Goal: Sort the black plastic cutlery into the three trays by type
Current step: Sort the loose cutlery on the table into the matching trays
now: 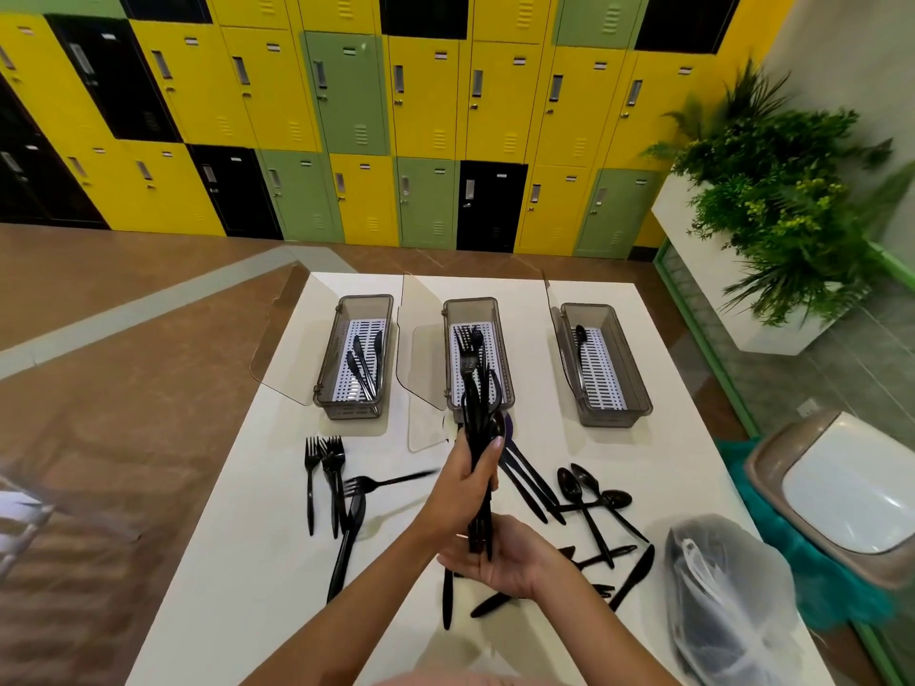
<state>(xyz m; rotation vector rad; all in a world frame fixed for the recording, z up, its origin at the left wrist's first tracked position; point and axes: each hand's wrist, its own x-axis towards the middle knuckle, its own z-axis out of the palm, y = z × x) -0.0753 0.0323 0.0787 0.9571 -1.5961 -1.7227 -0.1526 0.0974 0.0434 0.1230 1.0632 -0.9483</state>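
Currently on hand, centre of the frame: one bundle of black cutlery [474, 403], held upright above the white surface [247, 561], with its upper ends overlapping the middle tray [470, 303] in the picture.

- Left grip [468, 487]: fingers and thumb wrapped round the middle of the bundle.
- Right grip [505, 557]: palm up, fingers relaxed, spread under the handle ends. It holds nothing by closing, and it appears to be squaring the ends.
- Left tray [351, 410]: several knives.
- Middle tray: forks.
- Right tray [614, 415]: one spoon, so far as can be seen.
- Loose on the surface:
  - forks [327, 477], left of centre
  - knives [530, 482], just right of the hands
  - spoons [589, 492], further right
  - more pieces, lower right, near a clear plastic bag [728, 596]

Handling, by judgement:
- The pieces are thin moulded plastic, very light, smooth and probably slippery against each other.
- The handles are fairly stiff, but they would flex and could snap if bent hard. Fork tines are the weakest part.
- A loosely held bundle would likely fan out or shed pieces.
- The best hold for a bundle is a firm wrap at mid-handle, with the ends supported from below.
- A single piece is best taken by a pinch on the flat handle, away from tines, bowl or blade.
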